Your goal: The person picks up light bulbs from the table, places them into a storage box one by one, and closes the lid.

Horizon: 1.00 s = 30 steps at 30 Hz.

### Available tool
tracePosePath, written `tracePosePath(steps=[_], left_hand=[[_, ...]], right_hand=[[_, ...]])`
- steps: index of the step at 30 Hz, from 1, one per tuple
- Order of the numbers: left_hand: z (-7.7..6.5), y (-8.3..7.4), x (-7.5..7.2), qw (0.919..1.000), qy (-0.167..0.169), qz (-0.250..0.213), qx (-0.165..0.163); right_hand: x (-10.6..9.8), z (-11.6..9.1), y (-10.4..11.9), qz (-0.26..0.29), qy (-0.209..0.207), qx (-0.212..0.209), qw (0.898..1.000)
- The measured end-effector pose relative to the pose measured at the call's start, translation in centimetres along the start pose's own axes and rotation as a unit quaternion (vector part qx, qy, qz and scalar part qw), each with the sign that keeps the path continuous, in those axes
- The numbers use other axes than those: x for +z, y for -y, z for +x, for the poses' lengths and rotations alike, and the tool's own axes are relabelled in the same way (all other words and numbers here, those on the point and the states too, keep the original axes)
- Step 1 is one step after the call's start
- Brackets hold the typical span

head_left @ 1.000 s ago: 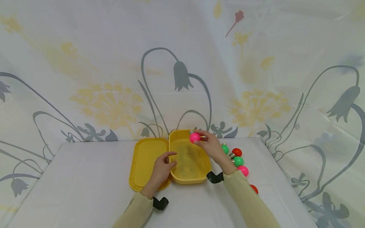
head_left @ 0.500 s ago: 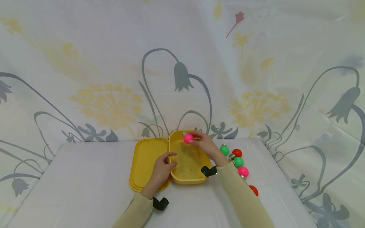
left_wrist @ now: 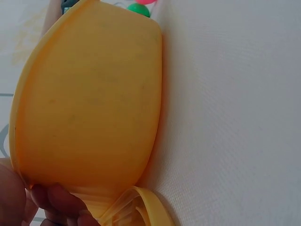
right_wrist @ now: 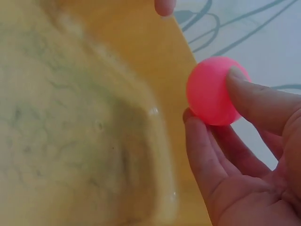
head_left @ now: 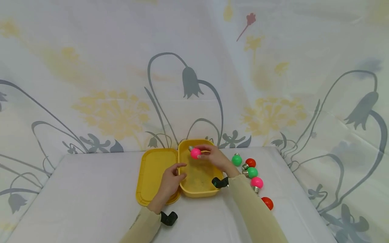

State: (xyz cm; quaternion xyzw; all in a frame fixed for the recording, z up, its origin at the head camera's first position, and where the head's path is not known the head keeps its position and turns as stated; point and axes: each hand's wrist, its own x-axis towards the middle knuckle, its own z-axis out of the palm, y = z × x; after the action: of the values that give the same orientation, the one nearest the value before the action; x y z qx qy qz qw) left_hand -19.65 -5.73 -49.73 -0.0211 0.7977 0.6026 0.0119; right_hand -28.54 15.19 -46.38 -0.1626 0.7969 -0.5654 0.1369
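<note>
Yellow lid (head_left: 149, 177) by the table's (head_left: 91, 192) back edge; left hand (head_left: 170, 180), fingers bent, grips the left rim of the yellow box (head_left: 199, 194) beside it. Right hand (head_left: 212, 158) pinches a pink bulb (head_left: 196, 154) between thumb and fingertips, over the box's back left part. Five more bulbs (head_left: 252, 172) lie between box and table's right edge.

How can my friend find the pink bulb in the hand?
Find the open yellow box on the white table. Over it, the right hand pinches a round pink bulb with a silvery screw end. Another pink bulb lies on the table, but this is the only bulb held.
</note>
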Motion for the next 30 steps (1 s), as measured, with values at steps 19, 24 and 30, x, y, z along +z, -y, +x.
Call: tracePosePath(steps=[19,24,30], left_hand=[[-0.2,-0.1,-0.3,0.9999,0.008,-0.003,0.005],[-0.2,-0.2,-0.3,0.9999,0.014,-0.005,0.004],[-0.1,-0.2,-0.4,0.9999,0.013,-0.002,0.007]], right_hand=[[1.3,0.9,-0.4,-0.135,0.021,-0.016,0.99],[1.6,1.0,-0.4,-0.167,0.024,-0.002,0.986],[1.6,1.1,-0.3,-0.175,0.035,0.007,0.984]])
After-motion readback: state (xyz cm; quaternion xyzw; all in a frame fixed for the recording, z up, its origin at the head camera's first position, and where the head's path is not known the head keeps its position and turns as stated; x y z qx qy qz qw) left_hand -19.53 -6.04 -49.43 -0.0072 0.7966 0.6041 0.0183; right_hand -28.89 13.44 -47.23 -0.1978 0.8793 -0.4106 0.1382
